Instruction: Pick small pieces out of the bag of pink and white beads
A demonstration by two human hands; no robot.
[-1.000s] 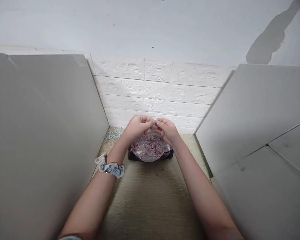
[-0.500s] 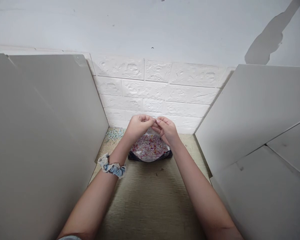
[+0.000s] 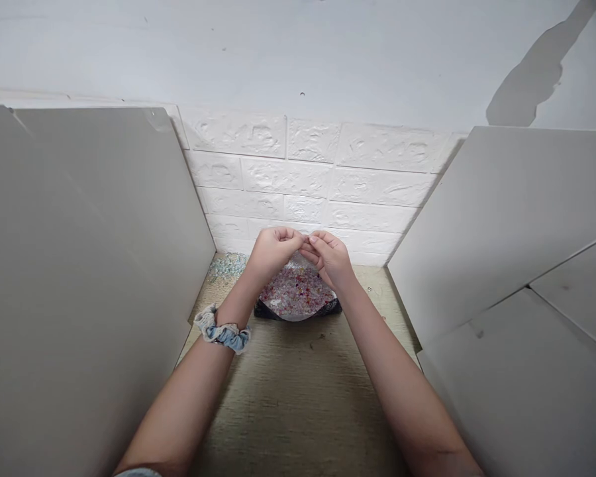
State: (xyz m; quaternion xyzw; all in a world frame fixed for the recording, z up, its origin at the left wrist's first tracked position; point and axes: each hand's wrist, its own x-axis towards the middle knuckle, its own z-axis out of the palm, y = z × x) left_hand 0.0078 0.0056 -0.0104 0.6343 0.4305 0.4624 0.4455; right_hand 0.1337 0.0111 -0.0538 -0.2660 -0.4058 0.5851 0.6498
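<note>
Holding both hands almost unmoved over the last second, you kept your left hand [image 3: 273,252] and right hand [image 3: 330,255] pinched together on something too small to identify, above the bead tray [image 3: 298,298] at the bench's [image 3: 298,397] far end.

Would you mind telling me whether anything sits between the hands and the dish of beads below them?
Nothing visible does. The left hand and right hand meet fingertip to fingertip right above the dish of beads, with only open space beneath them.
</note>
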